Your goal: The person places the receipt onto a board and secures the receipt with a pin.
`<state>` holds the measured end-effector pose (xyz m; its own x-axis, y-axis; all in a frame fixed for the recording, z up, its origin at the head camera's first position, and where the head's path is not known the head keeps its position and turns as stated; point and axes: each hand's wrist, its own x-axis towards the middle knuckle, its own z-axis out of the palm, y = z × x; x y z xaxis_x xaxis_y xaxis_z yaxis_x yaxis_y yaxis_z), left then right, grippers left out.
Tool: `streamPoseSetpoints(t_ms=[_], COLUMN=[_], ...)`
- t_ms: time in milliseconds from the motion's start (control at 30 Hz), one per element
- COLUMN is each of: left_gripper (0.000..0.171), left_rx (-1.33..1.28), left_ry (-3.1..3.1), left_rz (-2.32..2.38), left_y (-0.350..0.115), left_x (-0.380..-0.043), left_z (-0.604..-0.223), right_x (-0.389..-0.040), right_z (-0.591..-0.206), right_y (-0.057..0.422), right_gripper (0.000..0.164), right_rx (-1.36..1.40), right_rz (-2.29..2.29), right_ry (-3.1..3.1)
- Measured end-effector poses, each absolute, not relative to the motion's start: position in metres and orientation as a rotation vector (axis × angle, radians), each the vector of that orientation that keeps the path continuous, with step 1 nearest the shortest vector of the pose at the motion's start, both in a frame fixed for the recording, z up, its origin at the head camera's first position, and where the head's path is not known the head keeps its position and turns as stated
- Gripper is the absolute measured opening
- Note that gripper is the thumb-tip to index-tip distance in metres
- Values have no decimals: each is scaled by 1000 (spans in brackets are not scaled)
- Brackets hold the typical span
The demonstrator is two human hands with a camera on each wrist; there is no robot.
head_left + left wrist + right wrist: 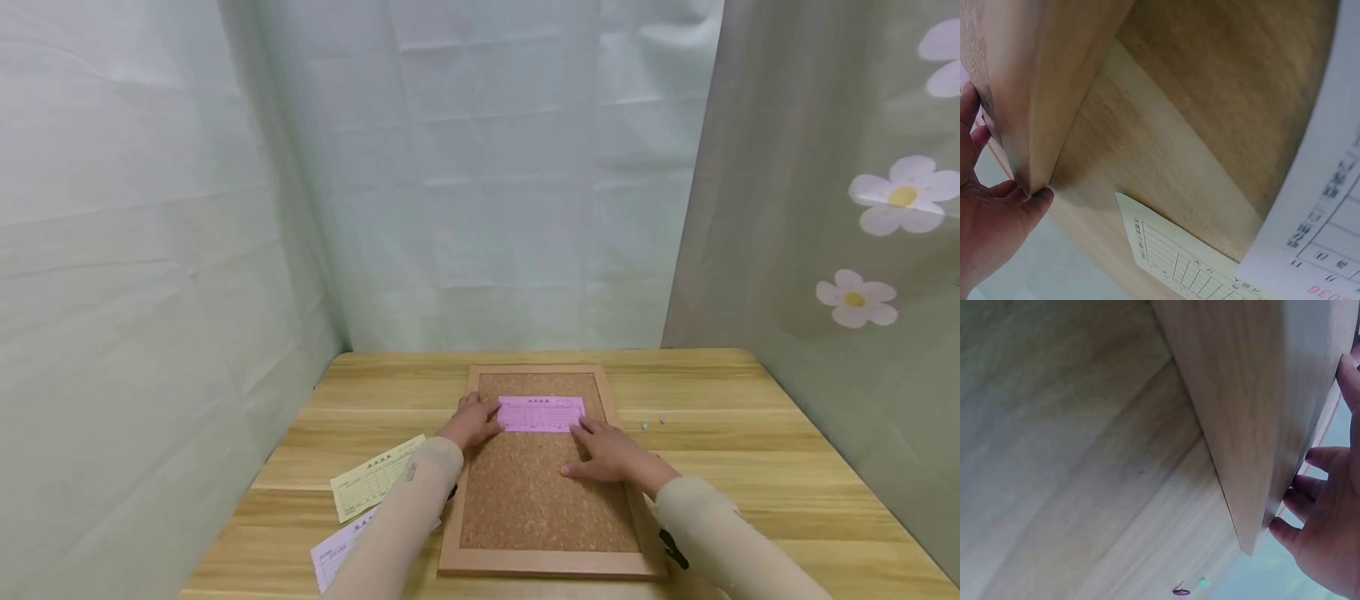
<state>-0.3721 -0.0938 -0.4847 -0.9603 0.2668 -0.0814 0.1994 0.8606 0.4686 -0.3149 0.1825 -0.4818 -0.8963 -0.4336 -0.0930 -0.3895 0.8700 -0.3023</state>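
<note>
A pink printed slip [540, 414] lies flat across the upper part of a wood-framed cork board [543, 500]. My left hand [474, 421] is at the slip's left end, its thumb by the paper and its other fingers over the board's left frame. In the left wrist view, fingertips [1040, 199] touch the frame's edge. At the slip's right end, my right hand [611, 454] rests with fingers spread, fingertips on the paper's edge and thumb on the cork. The right wrist view has this hand [1329, 519] along the frame [1241, 425].
Left of the board lie a yellow printed slip [367, 483] and a white printed slip [330, 558], partly under the left sleeve. Two small pushpins, one green [1204, 582] and one purple [1181, 590], lie on the wooden table [720, 433] right of the board. Curtains [495, 167] surround the table.
</note>
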Motion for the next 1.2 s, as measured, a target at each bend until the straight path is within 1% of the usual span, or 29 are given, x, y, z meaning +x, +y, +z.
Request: streamPoseSetpoints(t_ms=[300,533,967,1200], left_gripper=[53,53,53,53], left_rx=[386,372,359,327], left_ry=[2892,2891,2886,2880], left_rz=[718,725,704,702], left_y=[-95,-94,-93,-93], left_x=[-371,-370,-369,-369], left_z=[-486,-485,-482,-482], right_x=[-316,-315,-316,-318], right_z=[-486,-486,-485,-483], right_y=[181,181,184,188], right_gripper=[97,96,80,57], right_rx=[-585,-571,-614,-716], right_rz=[-315,-317,-332,-319], right_ry=[2921,2979,3051,3143])
